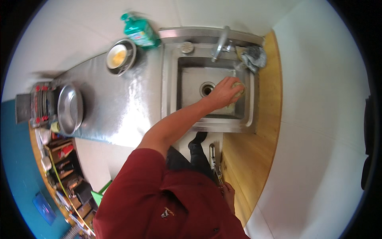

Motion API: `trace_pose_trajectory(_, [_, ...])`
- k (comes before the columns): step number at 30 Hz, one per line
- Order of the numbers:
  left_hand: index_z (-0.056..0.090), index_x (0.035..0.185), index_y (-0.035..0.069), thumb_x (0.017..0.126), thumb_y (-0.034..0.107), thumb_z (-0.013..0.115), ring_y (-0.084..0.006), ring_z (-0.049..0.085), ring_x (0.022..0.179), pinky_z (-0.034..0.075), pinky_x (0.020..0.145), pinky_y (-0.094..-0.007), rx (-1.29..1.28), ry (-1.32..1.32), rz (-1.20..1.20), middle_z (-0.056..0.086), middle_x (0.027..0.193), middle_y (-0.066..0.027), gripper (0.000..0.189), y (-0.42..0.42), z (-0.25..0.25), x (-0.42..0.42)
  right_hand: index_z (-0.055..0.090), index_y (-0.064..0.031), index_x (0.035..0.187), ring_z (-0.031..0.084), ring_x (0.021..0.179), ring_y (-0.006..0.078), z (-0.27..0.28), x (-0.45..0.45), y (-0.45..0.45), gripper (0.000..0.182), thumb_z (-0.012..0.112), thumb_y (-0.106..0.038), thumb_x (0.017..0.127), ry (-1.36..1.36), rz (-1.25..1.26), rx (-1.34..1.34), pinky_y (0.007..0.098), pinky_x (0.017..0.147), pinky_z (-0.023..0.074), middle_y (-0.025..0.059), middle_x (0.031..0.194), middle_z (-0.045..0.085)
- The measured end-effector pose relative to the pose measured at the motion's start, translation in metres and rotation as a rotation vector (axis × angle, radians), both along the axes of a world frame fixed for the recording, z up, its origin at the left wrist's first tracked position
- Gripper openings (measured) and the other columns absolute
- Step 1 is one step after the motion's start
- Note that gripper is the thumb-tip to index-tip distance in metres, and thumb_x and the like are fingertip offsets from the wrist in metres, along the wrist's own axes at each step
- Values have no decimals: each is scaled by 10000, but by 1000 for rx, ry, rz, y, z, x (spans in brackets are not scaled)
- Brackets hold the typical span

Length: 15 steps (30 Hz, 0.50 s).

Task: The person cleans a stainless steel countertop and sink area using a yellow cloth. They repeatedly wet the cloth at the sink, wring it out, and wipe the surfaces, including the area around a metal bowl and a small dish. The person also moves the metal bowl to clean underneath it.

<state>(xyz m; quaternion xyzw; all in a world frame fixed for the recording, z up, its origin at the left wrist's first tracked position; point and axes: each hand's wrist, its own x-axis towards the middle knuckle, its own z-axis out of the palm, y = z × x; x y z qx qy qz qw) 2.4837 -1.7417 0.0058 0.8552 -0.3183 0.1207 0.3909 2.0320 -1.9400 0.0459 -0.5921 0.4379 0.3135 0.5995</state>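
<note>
My left hand [226,93] is closed around a yellowish sponge [239,89], reaching across into a stainless steel sink [191,78]. The sponge is at the inner right wall of the basin, partly hidden by my fingers. To the left of the hand is the round drain [206,88], partly covered by my wrist. Above the basin, a metal faucet [221,43] points down over its back edge. My right hand [228,194] hangs low by my right side, near thin metal rods [219,174]; whether it grips them is unclear.
A grey cloth [254,56] lies in the sink's back right corner, and a round strainer [187,47] sits back left. On the steel counter [104,89] stand a green bottle [140,31], a white bowl [117,56] inside a metal bowl [131,56], and an oval metal basin [70,109]. A wooden ledge [270,83] borders the right.
</note>
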Motion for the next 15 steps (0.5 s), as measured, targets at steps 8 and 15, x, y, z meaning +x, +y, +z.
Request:
trace_pose_trajectory(8, [573,1279,129,724,240,837,-394,477,1261,410,1039,-517,278,42,375,490,1364,-164,624,224,10,-115,460,87,1393,688,933,234,-14,77,17,459,541,-141,1004,-47,153,-22,319,807,568,185,1173,677])
trace_pose_trajectory(15, [543,1347,210,804,429,748,-333,403,1384,303,1114,-606,348,134,542,447,1466,-126,621,247,-46,-6,454,96,1397,687,971,251,9,77,47,461,522,-159,1019,17,185,-56,346,832,572,204,1221,658])
